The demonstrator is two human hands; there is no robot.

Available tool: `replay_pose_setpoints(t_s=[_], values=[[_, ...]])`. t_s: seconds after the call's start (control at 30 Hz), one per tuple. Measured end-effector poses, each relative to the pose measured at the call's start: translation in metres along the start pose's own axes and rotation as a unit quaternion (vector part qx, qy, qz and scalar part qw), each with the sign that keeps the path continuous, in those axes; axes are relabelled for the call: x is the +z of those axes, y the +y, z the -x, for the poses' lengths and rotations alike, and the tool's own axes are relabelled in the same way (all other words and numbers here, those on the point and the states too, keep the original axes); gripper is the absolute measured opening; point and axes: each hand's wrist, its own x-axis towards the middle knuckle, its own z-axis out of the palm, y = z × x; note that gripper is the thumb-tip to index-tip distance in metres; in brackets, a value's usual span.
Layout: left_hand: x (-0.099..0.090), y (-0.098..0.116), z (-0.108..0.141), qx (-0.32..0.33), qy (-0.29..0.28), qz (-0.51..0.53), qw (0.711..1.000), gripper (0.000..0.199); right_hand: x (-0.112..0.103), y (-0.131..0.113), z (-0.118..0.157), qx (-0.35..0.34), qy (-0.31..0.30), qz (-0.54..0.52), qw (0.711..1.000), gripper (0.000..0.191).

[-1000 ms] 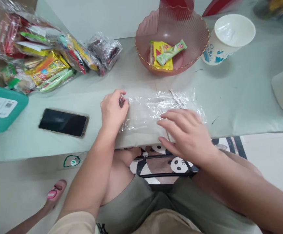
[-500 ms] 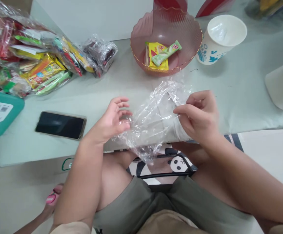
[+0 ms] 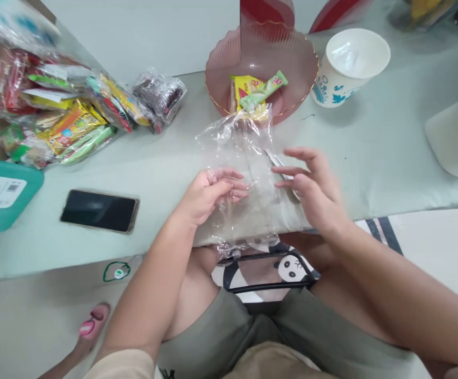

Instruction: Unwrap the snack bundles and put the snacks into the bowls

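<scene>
Head view: the clear bag (image 3: 229, 138) had turned. It was lying more across the table (image 3: 375, 173); now it ran lengthwise, far end up at the near side of the pink bowl (image 3: 221, 66), near end hanging past the table edge. Film was crumpled, looked empty.

Left hand (image 3: 207, 199) had moved in over the bag. Fingers were half curled, thumb close to them, film around the fingertips. Couldn't tell if I had a real pinch on it or was just touching.

Right hand (image 3: 320, 192) had loosened from a tighter curl. Fingers were parted and partly bent, nothing visibly gripped, fingertips over a slim silver item (image 3: 279, 167) by the bag's right side. Contact unclear, and so was what the item was.

My read: bag was lined up better between my hands, but control was light, so thin film could easily have slid or snagged on the silver item.

Bowl held a yellow packet (image 3: 238, 87) and a green stick packet (image 3: 264, 93). Phone (image 3: 98, 210) sat well left, paper cup (image 3: 341, 84) just right of the bowl.
</scene>
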Motion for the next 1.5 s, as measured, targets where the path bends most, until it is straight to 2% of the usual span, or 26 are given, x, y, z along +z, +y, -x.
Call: replay_pose_setpoints(t_s=[0.1, 0.17, 0.2, 0.23, 0.3, 0.4, 0.53, 0.67, 0.7, 0.77, 0.83, 0.9, 1.1, 1.17, 1.27, 1.3, 1.4, 1.5], values=[[-0.005, 0.0, 0.0, 0.024, -0.025, 0.004, 0.999, 0.027, 0.004, -0.005, -0.002, 0.122, -0.111, -0.106, 0.981, 0.05], [-0.008, 0.0, 0.002, 0.045, -0.05, 0.002, 0.998, 0.029, 0.005, -0.012, -0.004, 0.181, -0.18, -0.131, 0.958, 0.04], [-0.009, 0.0, 0.003, 0.054, -0.061, -0.006, 0.997, 0.033, 0.006, -0.016, -0.006, 0.198, -0.191, -0.134, 0.952, 0.03], [-0.01, 0.0, 0.004, 0.058, -0.069, -0.022, 0.996, 0.036, 0.006, -0.018, -0.007, 0.207, -0.186, -0.134, 0.951, 0.021], [-0.011, 0.0, 0.005, 0.049, -0.072, -0.069, 0.994, 0.04, 0.004, -0.019, -0.01, 0.209, -0.143, -0.135, 0.958, 0.017], [-0.013, -0.001, 0.003, 0.033, -0.032, -0.111, 0.993, 0.029, 0.003, -0.013, -0.011, 0.211, -0.091, -0.136, 0.964, 0.018], [-0.015, -0.002, -0.003, 0.073, 0.029, -0.057, 0.995, 0.019, 0.001, -0.006, -0.008, 0.157, -0.052, -0.15, 0.975, 0.017], [-0.018, -0.002, -0.006, 0.065, 0.051, 0.006, 0.997, 0.021, -0.003, -0.012, -0.007, 0.07, -0.054, -0.155, 0.984, 0.012], [-0.019, -0.002, -0.006, 0.062, 0.039, 0.024, 0.997, 0.025, -0.004, -0.014, -0.006, 0.052, -0.064, -0.145, 0.986, 0.011], [-0.02, -0.001, -0.005, 0.063, -0.017, 0.05, 0.997, 0.045, -0.006, -0.017, -0.006, 0.041, -0.075, -0.113, 0.99, 0.011], [-0.022, -0.002, -0.005, 0.073, -0.088, 0.058, 0.992, 0.068, -0.007, -0.017, -0.005, 0.037, -0.066, -0.072, 0.995, 0.015], [-0.022, -0.004, -0.006, 0.078, -0.132, 0.057, 0.987, 0.08, -0.007, -0.015, -0.005, 0.018, -0.048, -0.037, 0.998, 0.021], [-0.015, -0.006, -0.014, 0.09, -0.116, 0.025, 0.989, 0.075, -0.01, -0.013, -0.006, -0.04, -0.074, -0.053, 0.995, 0.027], [-0.01, -0.005, -0.015, 0.108, -0.099, -0.006, 0.989, 0.067, -0.01, -0.013, -0.007, -0.017, -0.073, -0.044, 0.996, 0.022], [-0.004, -0.005, -0.015, 0.146, -0.048, -0.034, 0.988, 0.052, -0.006, -0.01, -0.007, 0.078, -0.04, -0.015, 0.996, 0.006], [-0.003, -0.005, -0.015, 0.152, -0.03, -0.025, 0.988, 0.051, -0.005, -0.009, -0.006, 0.106, -0.025, -0.022, 0.994, 0.01], [-0.003, -0.005, -0.016, 0.116, -0.024, 0.051, 0.992, 0.062, 0.0, -0.006, -0.007, 0.146, 0.02, -0.075, 0.986, 0.034], [-0.002, -0.004, -0.016, 0.052, -0.053, 0.059, 0.995, 0.085, 0.003, -0.007, -0.009, 0.142, 0.055, -0.098, 0.984, 0.039]])
